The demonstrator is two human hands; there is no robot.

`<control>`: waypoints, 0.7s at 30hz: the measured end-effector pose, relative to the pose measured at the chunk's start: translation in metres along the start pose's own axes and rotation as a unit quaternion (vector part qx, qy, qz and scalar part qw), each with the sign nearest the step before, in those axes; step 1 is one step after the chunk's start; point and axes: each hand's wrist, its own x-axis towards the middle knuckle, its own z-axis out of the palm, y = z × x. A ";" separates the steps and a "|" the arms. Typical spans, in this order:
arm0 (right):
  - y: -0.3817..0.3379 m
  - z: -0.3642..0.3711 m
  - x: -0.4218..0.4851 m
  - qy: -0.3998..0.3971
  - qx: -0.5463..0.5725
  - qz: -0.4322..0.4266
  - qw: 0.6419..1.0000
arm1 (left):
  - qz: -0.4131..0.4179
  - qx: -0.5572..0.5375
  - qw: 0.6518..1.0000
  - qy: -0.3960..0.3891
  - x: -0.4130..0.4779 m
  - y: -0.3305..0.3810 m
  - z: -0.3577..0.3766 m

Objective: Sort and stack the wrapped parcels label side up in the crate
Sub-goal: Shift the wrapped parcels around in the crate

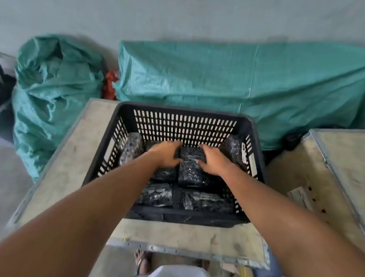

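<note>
Both hands reach into a black crate [124, 124]. The left hand [166, 154] and right hand [213, 162] press open-palmed against the two long sides of a wrapped parcel [190, 167], equally near. Its long axis points away from the person.

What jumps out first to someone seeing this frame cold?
Two bare arms reach in from the bottom, the left hand and right hand on either side of a black wrapped parcel in the middle of a black slotted crate. The crate sits on a worn pale table at centre. Behind it, big teal sacks fill the background against the wall.
</note>
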 end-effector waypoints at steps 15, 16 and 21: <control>0.019 0.077 0.010 -0.139 -0.096 0.025 0.985 | 0.004 0.037 0.988 -0.147 0.004 -0.032 0.088; 0.016 0.076 0.010 -0.139 -0.100 0.023 0.985 | 0.003 0.032 0.989 -0.146 0.004 -0.033 0.089; 0.008 0.057 0.007 -0.107 -0.112 -0.012 0.988 | -0.002 -0.034 0.992 -0.125 0.002 -0.035 0.088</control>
